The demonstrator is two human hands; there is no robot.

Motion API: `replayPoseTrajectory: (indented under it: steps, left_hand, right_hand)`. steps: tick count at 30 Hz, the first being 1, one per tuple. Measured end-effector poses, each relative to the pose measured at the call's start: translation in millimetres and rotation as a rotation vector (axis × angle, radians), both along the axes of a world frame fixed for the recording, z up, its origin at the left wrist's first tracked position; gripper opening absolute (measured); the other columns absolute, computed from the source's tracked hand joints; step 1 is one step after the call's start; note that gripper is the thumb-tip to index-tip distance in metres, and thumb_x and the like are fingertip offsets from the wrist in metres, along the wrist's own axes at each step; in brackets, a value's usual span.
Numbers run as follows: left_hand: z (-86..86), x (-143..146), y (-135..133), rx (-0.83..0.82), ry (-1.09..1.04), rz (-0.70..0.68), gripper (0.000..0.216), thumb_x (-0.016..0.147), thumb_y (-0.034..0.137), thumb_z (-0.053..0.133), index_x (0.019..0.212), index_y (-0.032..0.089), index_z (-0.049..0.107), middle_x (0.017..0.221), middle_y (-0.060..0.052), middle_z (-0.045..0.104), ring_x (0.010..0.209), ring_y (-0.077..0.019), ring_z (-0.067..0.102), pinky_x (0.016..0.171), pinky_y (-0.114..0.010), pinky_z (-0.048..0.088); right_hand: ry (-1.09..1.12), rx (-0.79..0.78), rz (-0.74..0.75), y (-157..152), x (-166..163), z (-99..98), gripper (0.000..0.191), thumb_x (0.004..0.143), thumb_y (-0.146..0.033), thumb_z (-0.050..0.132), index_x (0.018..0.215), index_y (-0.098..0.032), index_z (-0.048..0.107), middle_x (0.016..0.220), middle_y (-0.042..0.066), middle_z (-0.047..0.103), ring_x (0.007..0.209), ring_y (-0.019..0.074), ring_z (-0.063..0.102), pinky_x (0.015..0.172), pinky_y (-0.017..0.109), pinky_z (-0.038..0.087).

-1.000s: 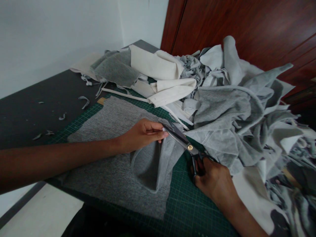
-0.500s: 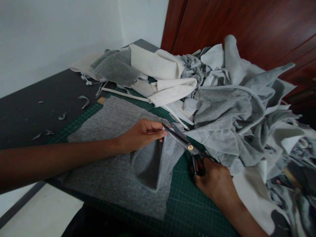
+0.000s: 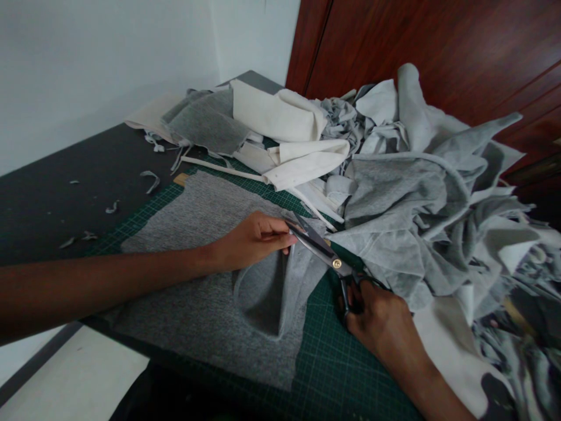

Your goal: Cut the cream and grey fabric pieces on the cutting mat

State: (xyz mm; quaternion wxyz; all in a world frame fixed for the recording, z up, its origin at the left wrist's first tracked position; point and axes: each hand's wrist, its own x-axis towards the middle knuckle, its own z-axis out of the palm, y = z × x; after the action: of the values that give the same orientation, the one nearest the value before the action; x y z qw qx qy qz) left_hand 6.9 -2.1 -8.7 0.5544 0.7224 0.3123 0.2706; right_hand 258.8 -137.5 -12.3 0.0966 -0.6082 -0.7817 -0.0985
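Note:
Grey fabric [image 3: 201, 330] lies over a green cutting mat [image 3: 337, 351], one part of it lifted and folded into a loop. My left hand [image 3: 249, 242] pinches the raised edge of this fabric between thumb and fingers. In my right hand [image 3: 379, 310] is a pair of scissors [image 3: 337, 264] with black handles and a brass-coloured pivot. The blades are slightly apart, their tips at the fabric edge right beside my left fingertips. Exactly how much cloth lies between the blades is hard to make out.
A large heap of grey and white fabric scraps [image 3: 403, 199] spreads along the back and right. Small cloth trimmings [image 3: 151, 181] are scattered on the dark table [image 3: 39, 210] at left. A white wall [image 3: 109, 58] and a reddish wooden panel [image 3: 416, 41] stand behind.
The scissors have shifted very slightly up and left toward my left fingertips. My left hand and the fabric have hardly moved.

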Motion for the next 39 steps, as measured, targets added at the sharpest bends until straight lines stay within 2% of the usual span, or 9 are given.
replayPoseTrajectory:
  steps: [5,17,23,34,39]
  left_hand:
    - [-2.6,-0.6,0.9,0.02,-0.003,-0.001,0.029,0.088,0.032,0.058,0.068,0.014,0.065,0.071,-0.001,0.064,0.065,-0.0113,0.056,0.06,-0.022,0.041]
    - [2.7,1.1,-0.8,0.028,0.006,0.017,0.028,0.086,0.031,0.058,0.065,0.014,0.063,0.06,0.002,0.057,0.055,-0.0081,0.047,0.052,-0.02,0.035]
    - [3.8,1.6,-0.9,0.0,0.022,0.039,0.029,0.087,0.032,0.056,0.066,0.014,0.063,0.067,0.0,0.061,0.06,-0.0096,0.052,0.055,-0.02,0.039]
    - [7.3,2.9,-1.1,-0.006,0.021,0.07,0.028,0.086,0.031,0.058,0.065,0.014,0.065,0.074,-0.002,0.067,0.068,-0.0116,0.058,0.062,-0.021,0.045]
    - [8.5,3.4,-0.7,-0.019,-0.005,0.061,0.026,0.085,0.028,0.059,0.065,0.014,0.066,0.083,-0.004,0.071,0.071,-0.0121,0.06,0.064,-0.021,0.047]
  right_hand:
    - [0.013,-0.008,-0.004,-0.1,0.3,1.0,0.008,0.07,-0.017,0.045,0.067,-0.024,0.047,0.049,-0.001,0.053,0.04,0.0154,0.053,0.044,0.027,0.031]
    - [0.029,-0.035,-0.029,-2.4,0.8,1.1,0.012,0.076,-0.017,0.045,0.066,-0.023,0.047,0.049,-0.001,0.053,0.043,0.0147,0.052,0.047,0.027,0.029]
    - [-0.04,-0.025,-0.04,-1.8,0.3,0.7,0.008,0.073,-0.018,0.046,0.067,-0.023,0.047,0.051,0.001,0.056,0.044,0.0165,0.055,0.047,0.029,0.03]
    - [-0.071,-0.055,-0.129,-0.9,-1.4,1.7,0.008,0.079,-0.025,0.047,0.072,-0.022,0.05,0.058,0.003,0.061,0.048,0.0181,0.056,0.049,0.03,0.03]
    - [-0.042,-0.065,-0.125,0.0,-0.4,0.1,0.008,0.079,-0.023,0.045,0.072,-0.022,0.049,0.057,0.003,0.058,0.048,0.0178,0.055,0.05,0.029,0.03]
